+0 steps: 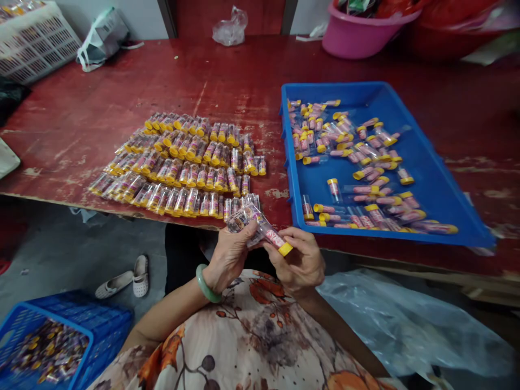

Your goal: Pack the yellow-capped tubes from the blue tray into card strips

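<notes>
My left hand (232,253), with a green bangle at the wrist, is closed on clear printed wrappers (242,218) near the table's front edge. Just right of it, my right hand (299,259) pinches the yellow-capped end of a clear tube (274,238) with pink and white contents. The tube slants between both hands, its upper end against the wrappers. Left of my hands, wrapped tubes with yellow caps (174,170) lie in several packed rows. To the right, a blue tray (390,236) holds loose tubes (365,189) with yellow caps.
A white basket (38,40) and a white bag (103,38) stand at the back left of the red table (239,70). A pink tub (357,32) stands at the back right. On the floor are a blue crate (101,330) of tubes and pale shoes (140,276).
</notes>
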`<state>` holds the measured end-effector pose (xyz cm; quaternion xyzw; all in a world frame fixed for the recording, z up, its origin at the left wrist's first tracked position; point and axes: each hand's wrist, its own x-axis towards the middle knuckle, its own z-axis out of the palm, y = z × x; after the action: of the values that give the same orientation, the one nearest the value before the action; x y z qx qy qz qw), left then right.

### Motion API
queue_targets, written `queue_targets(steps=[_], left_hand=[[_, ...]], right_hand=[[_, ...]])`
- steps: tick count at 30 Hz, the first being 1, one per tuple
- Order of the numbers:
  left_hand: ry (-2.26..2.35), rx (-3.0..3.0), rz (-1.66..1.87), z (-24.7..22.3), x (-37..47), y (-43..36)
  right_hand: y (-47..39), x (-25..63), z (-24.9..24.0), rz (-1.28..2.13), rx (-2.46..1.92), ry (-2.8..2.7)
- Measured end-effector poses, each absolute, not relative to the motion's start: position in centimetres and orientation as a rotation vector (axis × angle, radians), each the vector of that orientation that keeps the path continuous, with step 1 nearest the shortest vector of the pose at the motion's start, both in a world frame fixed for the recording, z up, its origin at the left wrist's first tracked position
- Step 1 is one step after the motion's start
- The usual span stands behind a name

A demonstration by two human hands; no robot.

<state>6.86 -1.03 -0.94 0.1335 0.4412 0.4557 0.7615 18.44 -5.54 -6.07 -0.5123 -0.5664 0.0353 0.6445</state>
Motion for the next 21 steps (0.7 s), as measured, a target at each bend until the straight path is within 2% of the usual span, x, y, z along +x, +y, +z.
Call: queue_targets(steps=[3,7,9,15,21], left_hand=[[0.923,0.321,0.98,-1.0,6.5,-1.0],[0.896,0.33,0.947,-0.7,5.7,-0.6],[0.879,0.337,0.928,-0.5,5.5,-0.5],[0.808,0.39,0.913,0.0,5.7,-1.0],[0.77,0.435,0.895,-0.2,5.8,-1.6]], right_hand=[[-4.8,18.6,-5.5,0.052,-1.122,-1.405],[-4.8,20.2,-4.1,0.494,-1.058,-1.548],[-5.2,20.7,-3.6,0.604,-1.062,-1.523],[-6.0,19.8,-2.8,0.253,-1.081,-1.475],[-6.1,18.7,-1.5,0.131,-1.168,-1.38]])
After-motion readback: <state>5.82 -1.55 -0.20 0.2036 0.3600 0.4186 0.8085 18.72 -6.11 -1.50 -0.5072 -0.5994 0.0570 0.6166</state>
